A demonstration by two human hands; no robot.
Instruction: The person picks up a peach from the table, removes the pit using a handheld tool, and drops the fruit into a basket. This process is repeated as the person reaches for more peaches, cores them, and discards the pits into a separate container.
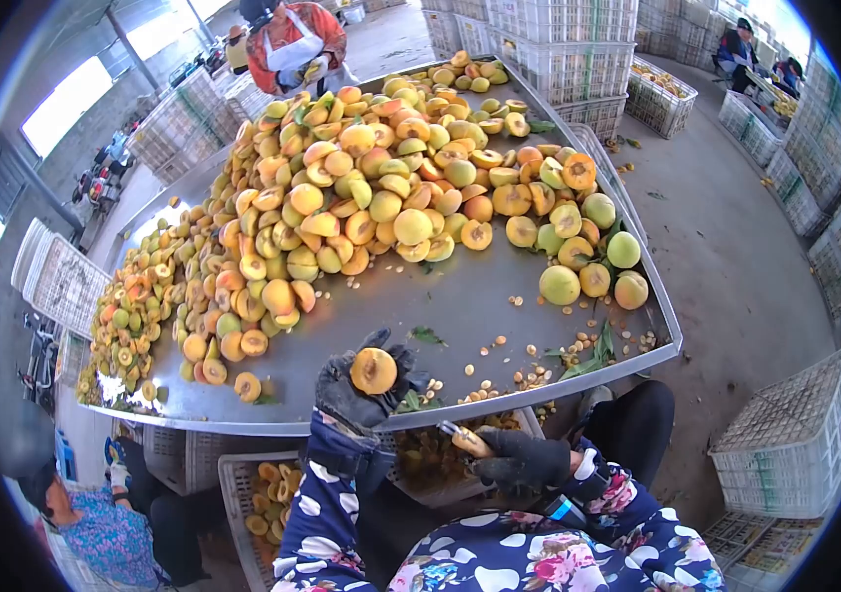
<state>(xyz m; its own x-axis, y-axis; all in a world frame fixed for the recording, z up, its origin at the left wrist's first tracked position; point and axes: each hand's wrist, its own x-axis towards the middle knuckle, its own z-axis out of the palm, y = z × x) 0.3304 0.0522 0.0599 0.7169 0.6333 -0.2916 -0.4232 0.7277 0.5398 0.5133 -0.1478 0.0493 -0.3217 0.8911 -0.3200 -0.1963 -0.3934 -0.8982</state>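
Observation:
My left hand [353,385], in a black glove, is closed around a halved peach [374,371] with its orange cut face turned up, just over the near edge of the metal table [460,340]. Lower and to the right, my black-gloved right hand [524,460] grips a short tool with a wooden handle [468,441]; its working end is hard to make out. A large heap of whole and halved peaches [342,187] covers the far and left part of the table. Pits [534,377] and green leaves [593,355] lie scattered near the front rim.
Below the table edge stand crates of peach pieces, one at the left [233,493]. White crates [786,434] are at the right, with tall stacks [578,49] behind. A person [95,523] sits at lower left; another [297,44] works across the table.

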